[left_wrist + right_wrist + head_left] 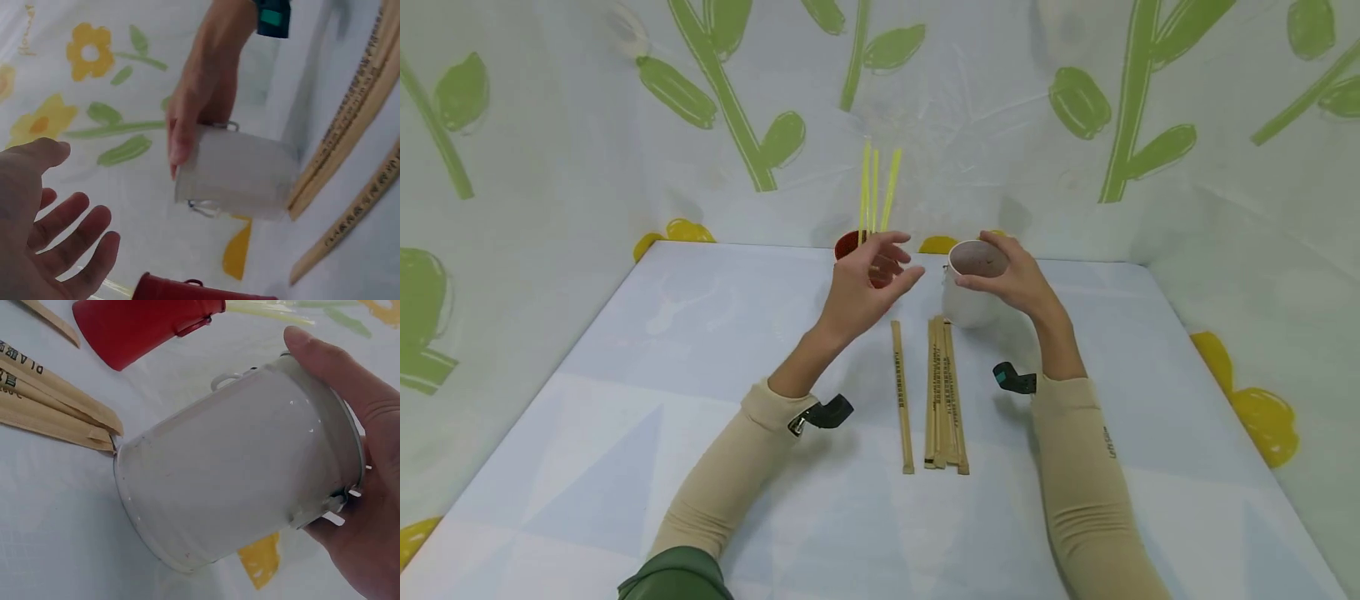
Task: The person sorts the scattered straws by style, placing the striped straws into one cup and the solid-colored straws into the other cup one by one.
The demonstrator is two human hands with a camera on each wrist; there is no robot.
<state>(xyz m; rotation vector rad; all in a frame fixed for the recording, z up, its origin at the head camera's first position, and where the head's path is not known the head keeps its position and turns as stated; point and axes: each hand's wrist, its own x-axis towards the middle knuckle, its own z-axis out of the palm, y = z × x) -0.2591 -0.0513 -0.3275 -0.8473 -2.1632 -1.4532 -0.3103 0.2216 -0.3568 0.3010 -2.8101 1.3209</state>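
Head view: right hand (1024, 279) gripping a white bucket (967, 303) by its rim, right of upper centre.
Left hand (863, 290), fingers loosely spread and holding nothing, overlaps the red bucket (847, 243) of yellow sticks (891, 185), upper centre; slim brown packets (938, 392) lie mid-frame.

The white pail (225, 469) stands roughly upright, mouth up, just beyond the far ends of the bundled brown packets (942, 392); the right hand (1011, 275) grips its rim. To its left, the red pail (147, 328) holds tall yellow straws (891, 187). The left hand (872, 279), fingers loosely bent, is near the red pail.
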